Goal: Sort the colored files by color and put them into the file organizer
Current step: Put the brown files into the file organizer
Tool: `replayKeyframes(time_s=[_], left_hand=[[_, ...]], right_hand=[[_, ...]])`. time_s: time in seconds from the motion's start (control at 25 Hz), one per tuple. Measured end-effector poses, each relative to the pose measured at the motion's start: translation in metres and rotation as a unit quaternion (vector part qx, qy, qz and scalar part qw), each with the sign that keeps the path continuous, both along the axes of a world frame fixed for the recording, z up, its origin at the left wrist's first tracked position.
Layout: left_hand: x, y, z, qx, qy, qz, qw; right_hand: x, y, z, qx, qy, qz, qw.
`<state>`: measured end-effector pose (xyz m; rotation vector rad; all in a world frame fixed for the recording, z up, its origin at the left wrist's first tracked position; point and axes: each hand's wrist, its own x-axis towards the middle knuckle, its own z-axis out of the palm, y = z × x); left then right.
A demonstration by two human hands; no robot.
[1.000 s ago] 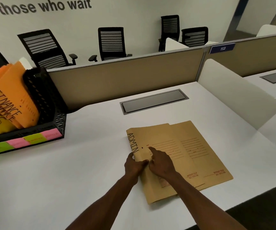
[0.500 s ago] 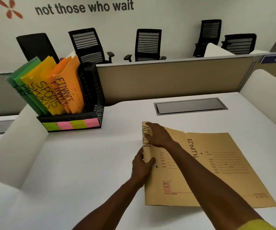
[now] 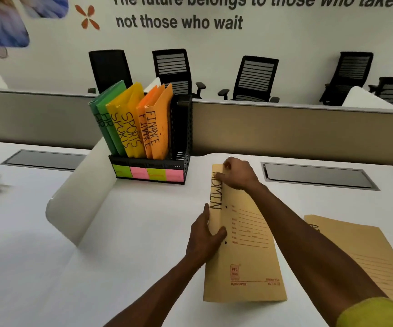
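A brown ADMIN file (image 3: 245, 251) is raised off the white desk between both hands. My left hand (image 3: 205, 234) grips its spine edge halfway down, thumb on the front. My right hand (image 3: 238, 175) pinches the top corner of the same file. A second brown file (image 3: 365, 251) lies flat on the desk to the right, partly behind my right arm. The black file organizer (image 3: 181, 161) stands behind and to the left. It holds green HR files (image 3: 105, 119), yellow SPORTS files (image 3: 129, 123) and orange FINANCE files (image 3: 157, 128). Its rightmost slot looks empty.
Green and pink sticky labels (image 3: 148, 173) line the organizer's front. A white curved divider (image 3: 82, 201) stands left of my hands. Grey cable hatches (image 3: 318, 176) are set in the desk. A beige partition (image 3: 285, 131) and black office chairs stand behind.
The top ADMIN file has been lifted off the second one and carried left toward the organizer. The second file stays flat on the desk. The view has swung left.
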<state>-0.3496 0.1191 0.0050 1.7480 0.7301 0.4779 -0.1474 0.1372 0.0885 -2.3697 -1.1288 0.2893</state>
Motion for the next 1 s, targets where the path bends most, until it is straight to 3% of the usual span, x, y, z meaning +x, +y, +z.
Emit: replayKeyframes(time_s=[0.2, 0.52, 0.76, 1.0], left_hand=[[-0.01, 0.02, -0.001, 0.02, 0.016, 0.041, 0.999], [-0.006, 0.064, 0.029, 0.115, -0.041, 0.088, 0.989], [-0.003, 0.107, 0.05, 0.303, -0.058, 0.156, 0.938], [0.004, 0.157, 0.07, 0.384, -0.069, 0.127, 0.912]], right_hand=[[-0.027, 0.031, 0.045, 0.063, 0.011, 0.049, 0.997], [-0.07, 0.062, 0.117, 0.156, -0.034, 0.131, 0.978], [-0.084, 0.071, 0.159, 0.248, -0.048, 0.2, 0.947], [-0.077, 0.087, 0.182, 0.291, -0.046, 0.263, 0.919]])
